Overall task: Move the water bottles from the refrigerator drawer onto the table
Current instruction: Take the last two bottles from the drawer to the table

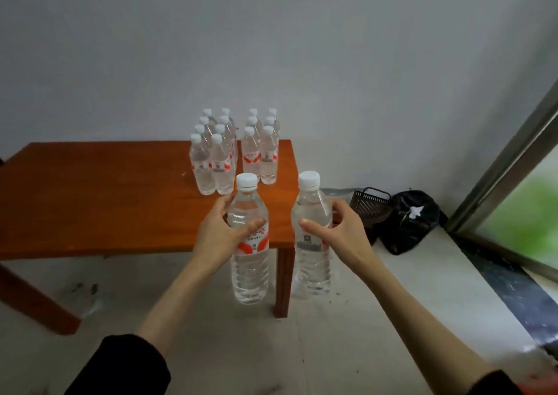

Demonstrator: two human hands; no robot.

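Observation:
My left hand [222, 237] grips a clear water bottle [249, 274] with a white cap and a red-and-white label, upright, in the air over the table's near right corner. My right hand [341, 231] grips a second such bottle [312, 269], upright, just off the table's right edge. Several more bottles [232, 153] stand in two close rows at the back right of the brown wooden table [105, 198], beyond both hands. No refrigerator drawer is in view.
A grey wall runs behind the table. On the floor to the right lie a black plastic basket [371, 204] and a black bag [410, 222]. A window frame [498, 171] and dark sill [507, 286] close the right side. Pale floor lies under my arms.

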